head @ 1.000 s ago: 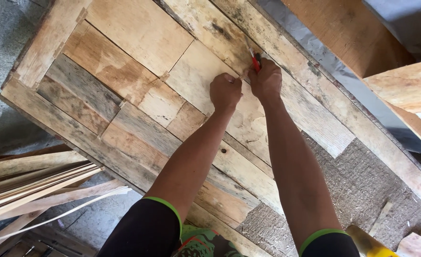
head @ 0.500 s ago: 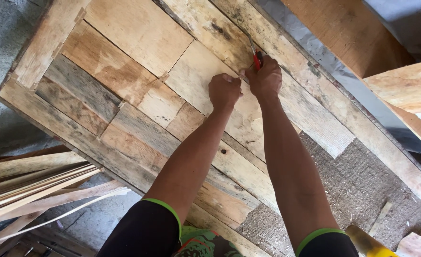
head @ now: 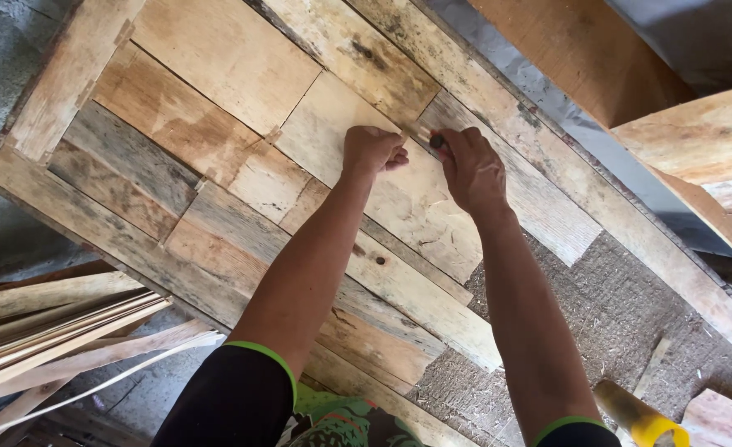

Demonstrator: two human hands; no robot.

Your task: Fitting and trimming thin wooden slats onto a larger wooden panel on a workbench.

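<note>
- There, the left hand [head: 372,150] was balled into a fist, knuckles down on a pale plank [head: 407,199] of the patchwork panel [head: 217,58], just beside the right.
- The right hand [head: 473,170] was closed around a small dark tool [head: 438,142]; only its tip showed past the thumb, so what kind it was I could not tell.
- That tip sat right at the seam where the pale plank met the long board [head: 540,194] above it, and the two hands were near enough to almost touch.
- By my reckoning the tool was light and stiff, best held short and close to the tip, as the fingers had it; the grip looked firm enough.
- The planks looked dry, rough and rigid, with cracks and a knot hole [head: 380,260]: splintery stuff, I would judge, and hard on bare knuckles.
- The panel's near edge ran on a slant under both forearms, and past its stepped lower end lay coarse grey matting [head: 622,314].
- Room to the right was tight: a slanted beam [head: 697,141] and a metal strip [head: 548,91] crowded that side.
- To the left a stack of thin slats [head: 60,331] lay near the panel's corner, apart from it.
- A yellow handle [head: 639,414] lay low on the right, near the right elbow and untouched.
</note>
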